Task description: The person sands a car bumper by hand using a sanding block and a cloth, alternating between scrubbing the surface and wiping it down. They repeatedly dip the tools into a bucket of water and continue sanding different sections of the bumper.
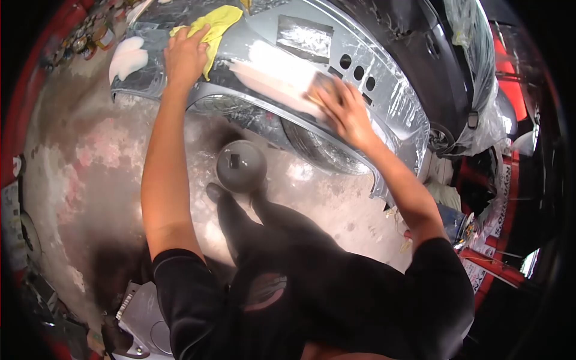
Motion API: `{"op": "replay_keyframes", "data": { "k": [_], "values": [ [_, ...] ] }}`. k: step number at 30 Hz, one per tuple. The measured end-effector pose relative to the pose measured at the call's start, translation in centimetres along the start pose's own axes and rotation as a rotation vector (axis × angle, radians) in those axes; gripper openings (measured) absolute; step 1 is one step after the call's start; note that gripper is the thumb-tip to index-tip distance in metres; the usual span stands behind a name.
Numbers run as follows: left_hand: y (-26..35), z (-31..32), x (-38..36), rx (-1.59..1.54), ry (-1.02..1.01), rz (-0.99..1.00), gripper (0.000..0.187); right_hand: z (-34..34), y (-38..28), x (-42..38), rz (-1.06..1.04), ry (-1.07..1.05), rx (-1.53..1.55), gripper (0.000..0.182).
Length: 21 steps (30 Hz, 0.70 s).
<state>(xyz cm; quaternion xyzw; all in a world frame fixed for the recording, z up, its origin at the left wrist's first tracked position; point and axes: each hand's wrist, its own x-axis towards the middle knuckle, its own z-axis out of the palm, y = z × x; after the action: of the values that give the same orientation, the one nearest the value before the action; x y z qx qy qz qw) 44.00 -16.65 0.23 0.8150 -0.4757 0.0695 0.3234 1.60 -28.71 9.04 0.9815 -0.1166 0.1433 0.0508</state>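
A grey car body panel [252, 81] with whitish and pinkish filler patches lies across the top of the view. On its left part my left hand [185, 59] presses a yellow cloth [223, 27], fingers bent over it. Farther right, my right hand [347, 111] grips a small brownish sanding block [321, 89] against the long filler patch [270, 78]. That hand is slightly blurred. A dark rectangular sheet [305, 39] with white smears lies behind the patch, beside several oval holes in the panel.
Below the panel, a grey round bucket or pot [242, 167] stands on the stained concrete floor [114, 174] near my feet. A tyre [318, 147] shows under the panel's edge. At the right are a dark car [414, 48], plastic sheeting [480, 90] and red stands [492, 267].
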Motion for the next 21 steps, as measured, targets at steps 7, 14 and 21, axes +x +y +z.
{"op": "replay_keyframes", "data": {
  "k": [7,14,21],
  "values": [
    [-0.3,-0.5,-0.6,-0.013,-0.047,0.039,0.049,4.7,-5.5,15.9,-0.090,-0.038,0.117,0.061],
    [-1.4,0.4,0.1,-0.023,0.017,0.087,0.046,1.0,-0.7,0.2,0.004,0.035,-0.014,0.057],
    [-0.5,-1.2,-0.8,-0.037,-0.064,0.074,0.047,7.1,-5.2,16.8,-0.126,0.193,0.159,0.043]
  ]
}}
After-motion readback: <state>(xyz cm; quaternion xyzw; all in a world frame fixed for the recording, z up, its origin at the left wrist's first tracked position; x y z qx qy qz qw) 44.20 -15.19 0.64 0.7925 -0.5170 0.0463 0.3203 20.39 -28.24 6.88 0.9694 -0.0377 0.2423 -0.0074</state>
